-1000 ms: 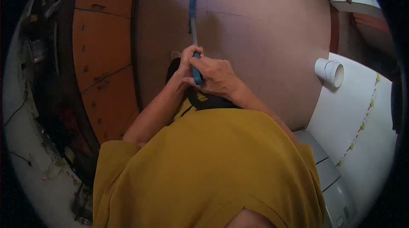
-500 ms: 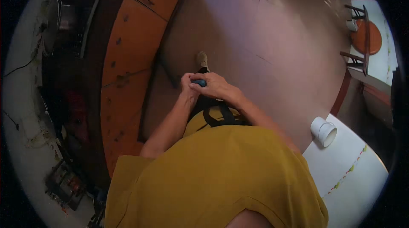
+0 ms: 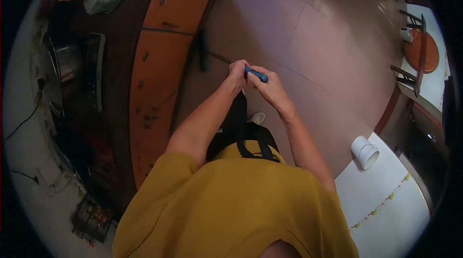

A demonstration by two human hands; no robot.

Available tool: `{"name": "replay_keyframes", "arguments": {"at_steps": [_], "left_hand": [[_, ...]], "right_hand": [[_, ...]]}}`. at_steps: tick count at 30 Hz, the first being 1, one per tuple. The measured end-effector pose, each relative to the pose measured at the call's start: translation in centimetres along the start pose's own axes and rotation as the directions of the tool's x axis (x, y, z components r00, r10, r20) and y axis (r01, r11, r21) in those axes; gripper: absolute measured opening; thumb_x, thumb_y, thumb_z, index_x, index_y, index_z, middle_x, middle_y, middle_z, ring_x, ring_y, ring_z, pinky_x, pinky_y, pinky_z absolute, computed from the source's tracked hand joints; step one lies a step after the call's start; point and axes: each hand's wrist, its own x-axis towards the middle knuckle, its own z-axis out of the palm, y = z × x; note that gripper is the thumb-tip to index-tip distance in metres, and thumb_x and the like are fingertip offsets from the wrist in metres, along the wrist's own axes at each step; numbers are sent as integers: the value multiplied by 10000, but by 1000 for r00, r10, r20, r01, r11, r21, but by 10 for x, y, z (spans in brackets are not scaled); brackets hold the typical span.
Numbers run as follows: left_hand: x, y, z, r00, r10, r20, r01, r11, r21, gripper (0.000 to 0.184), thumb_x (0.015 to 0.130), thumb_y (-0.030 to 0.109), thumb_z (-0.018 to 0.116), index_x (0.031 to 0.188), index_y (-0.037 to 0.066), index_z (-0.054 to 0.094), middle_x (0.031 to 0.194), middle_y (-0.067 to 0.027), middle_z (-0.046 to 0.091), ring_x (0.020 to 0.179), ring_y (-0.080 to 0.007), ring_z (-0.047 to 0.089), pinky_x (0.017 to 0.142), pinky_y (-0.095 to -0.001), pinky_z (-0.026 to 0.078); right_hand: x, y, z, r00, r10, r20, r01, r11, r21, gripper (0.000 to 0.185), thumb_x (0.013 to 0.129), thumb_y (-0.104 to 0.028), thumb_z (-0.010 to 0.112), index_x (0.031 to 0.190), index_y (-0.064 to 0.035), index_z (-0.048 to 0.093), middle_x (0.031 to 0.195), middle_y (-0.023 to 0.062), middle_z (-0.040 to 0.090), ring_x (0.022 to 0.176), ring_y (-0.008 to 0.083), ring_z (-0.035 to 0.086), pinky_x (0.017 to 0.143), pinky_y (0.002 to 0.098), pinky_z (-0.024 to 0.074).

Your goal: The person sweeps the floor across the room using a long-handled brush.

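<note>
Both hands are wrapped around the long handle of a broom (image 3: 221, 57), whose kind I take from its dark, bar-shaped head; bristles or cloth cannot be made out. My left hand (image 3: 238, 71) is closed around the pole, lower down. On the blue grip (image 3: 256, 74) at its top end, my right hand (image 3: 271, 88) is closed. The blurred broom head (image 3: 203, 51) lies on the floor close to the base of the orange cabinets. The pole slants from my hands toward it, partly hidden by my left hand.
Orange cabinets (image 3: 161, 65) with a dark countertop run along the left. Tiled floor (image 3: 308, 60) stretches ahead and right. A white bucket (image 3: 365, 153) lies on a white table (image 3: 386, 190) at right. Chairs (image 3: 415, 55) and an orange round stool (image 3: 421, 51) stand farther right.
My hands have moved forward and to the right, away from my body, with the broom. Its head now shows farther forward beside the cabinets. My feet have shifted too.
</note>
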Motion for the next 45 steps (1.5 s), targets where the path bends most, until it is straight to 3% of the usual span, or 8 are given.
{"name": "replay_keyframes", "arguments": {"at_steps": [9, 11, 14, 20, 23, 30, 31, 45], "left_hand": [[-31, -17, 46, 995, -52, 88, 22, 949, 316, 113, 703, 108, 556, 639, 33, 500, 573, -66, 460, 464, -193, 446, 418, -351, 368], [-42, -20, 47, 989, 100, 107, -122, 967, 223, 119, 693, 107, 568, 637, 21, 507, 582, -76, 493, 481, -189, 473, 458, -336, 393], [-76, -1, 50, 984, 142, 112, -150, 987, 64, 118, 690, 114, 578, 658, 19, 517, 590, -84, 521, 504, -180, 505, 481, -313, 409], [-60, 42, 52, 960, 276, 40, -277, 924, 265, 117, 698, 108, 561, 668, 23, 487, 602, -76, 503, 510, -174, 492, 477, -318, 398], [-39, 68, 51, 972, 206, 115, -232, 919, 319, 140, 722, 135, 546, 687, 6, 504, 610, -64, 484, 535, -191, 487, 497, -365, 392], [2, 91, 58, 936, 127, 327, -297, 782, 548, 189, 772, 193, 542, 713, 18, 504, 664, -69, 482, 609, -185, 495, 555, -376, 396], [4, 88, 60, 949, 118, 293, -281, 739, 613, 179, 772, 171, 544, 743, -4, 520, 667, -80, 489, 608, -195, 502, 546, -383, 392], [-44, -76, 53, 963, -221, 157, 9, 606, 796, 166, 749, 131, 540, 810, -23, 557, 717, -124, 519, 632, -245, 528, 527, -402, 422]], "right_hand": [[-41, -4, -28, 969, 134, -206, -94, 977, 193, 353, 860, -232, 614, 1131, -8, 592, 994, 137, 646, 900, 183, 591, 795, 296, 463], [-47, -3, -23, 951, -61, -303, 87, 994, 73, 330, 854, -200, 619, 1125, -14, 596, 921, 61, 637, 827, 143, 580, 749, 263, 462], [-50, -21, -16, 932, -186, -310, 173, 982, -70, 346, 838, -224, 637, 1126, -39, 590, 1030, 159, 620, 912, 266, 623, 786, 325, 478], [-15, -24, -9, 906, -286, -311, 282, 958, -56, 412, 848, -278, 617, 1200, -78, 539, 1069, 157, 592, 938, 303, 605, 794, 364, 478], [11, -26, -17, 968, -140, -211, 126, 989, -76, 444, 857, -297, 606, 1234, -82, 514, 1118, 143, 533, 986, 291, 563, 848, 358, 450], [54, -8, -15, 908, -305, -288, 281, 952, -121, 506, 851, -328, 611, 1266, -77, 466, 1281, 129, 454, 1106, 306, 509, 913, 365, 430], [49, -7, -12, 952, -181, -246, 146, 977, -155, 532, 841, -319, 623, 1280, -76, 447, 1336, 135, 421, 1156, 315, 483, 930, 385, 429], [-114, 74, -7, 906, -140, -400, 78, 983, -168, 492, 783, -236, 672, 1190, -4, 519, 1261, 166, 492, 1082, 320, 539, 896, 352, 453]]}}
